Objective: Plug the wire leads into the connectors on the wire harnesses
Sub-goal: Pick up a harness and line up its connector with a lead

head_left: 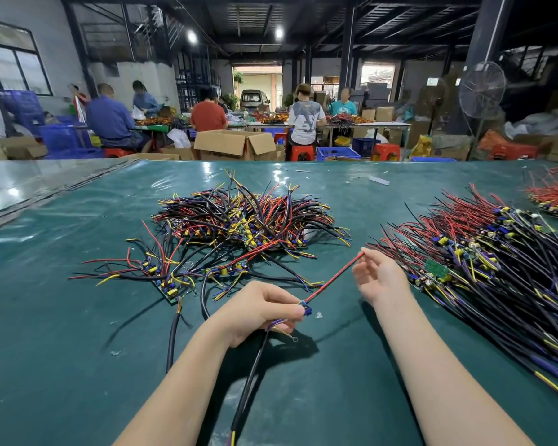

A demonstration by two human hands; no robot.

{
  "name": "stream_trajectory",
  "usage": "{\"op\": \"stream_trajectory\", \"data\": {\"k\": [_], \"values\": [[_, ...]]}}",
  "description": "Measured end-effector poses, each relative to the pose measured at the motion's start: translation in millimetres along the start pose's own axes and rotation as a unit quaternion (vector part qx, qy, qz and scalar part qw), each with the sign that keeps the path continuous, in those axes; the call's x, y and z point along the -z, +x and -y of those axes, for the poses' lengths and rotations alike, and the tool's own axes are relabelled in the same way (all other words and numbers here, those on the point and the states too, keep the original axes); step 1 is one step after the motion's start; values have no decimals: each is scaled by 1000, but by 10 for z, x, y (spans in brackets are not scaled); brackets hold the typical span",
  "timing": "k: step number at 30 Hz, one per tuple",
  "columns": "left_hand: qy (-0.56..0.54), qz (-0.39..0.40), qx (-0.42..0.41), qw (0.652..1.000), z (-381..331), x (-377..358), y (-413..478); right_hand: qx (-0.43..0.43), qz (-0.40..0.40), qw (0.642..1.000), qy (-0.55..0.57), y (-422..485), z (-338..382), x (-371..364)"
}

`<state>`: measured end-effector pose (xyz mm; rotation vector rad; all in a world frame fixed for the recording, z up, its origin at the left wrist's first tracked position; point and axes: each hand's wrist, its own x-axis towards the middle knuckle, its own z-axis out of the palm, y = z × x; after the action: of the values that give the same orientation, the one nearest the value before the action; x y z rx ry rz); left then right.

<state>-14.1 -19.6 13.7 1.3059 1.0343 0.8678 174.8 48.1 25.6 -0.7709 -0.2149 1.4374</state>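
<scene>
Head view shows me the left hand [261, 309] curled round a blue connector [306, 310] and its black cable [252, 375], just above the green table [62, 333]. A red wire [334, 277] runs from the connector up to the right hand [380, 280], which pinches its far end. I see the middle pile [248, 217] of harnesses ahead and the right pile [496, 262] beside the right hand.
</scene>
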Motion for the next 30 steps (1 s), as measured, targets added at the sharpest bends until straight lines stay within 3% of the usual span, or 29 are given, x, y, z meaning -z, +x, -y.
{"op": "stream_trajectory", "data": {"k": [3, 8, 12, 17, 19, 24, 30], "values": [[9, -25, -8, 1000, 3, -29, 1, -60, -9, 997, 46, 1, 18, 19], [-45, -117, -21, 992, 28, -64, 53, 11, 4, 1000, 25, 2, -89, -39], [-74, -136, -29, 988, 34, -41, 62, -35, 54, 994, -92, -83, -231, -74], [-101, -151, -30, 983, 48, -21, 62, -80, 193, 929, -305, -205, -416, -115], [-102, -152, -30, 983, 56, -7, 67, -56, 243, 903, -348, -242, -490, -131], [-105, -150, -33, 983, 57, -5, 81, 45, 239, 890, -386, -271, -541, -150], [-117, -160, -29, 980, 38, -17, 74, 56, 256, 885, -384, -282, -566, -144]]}}
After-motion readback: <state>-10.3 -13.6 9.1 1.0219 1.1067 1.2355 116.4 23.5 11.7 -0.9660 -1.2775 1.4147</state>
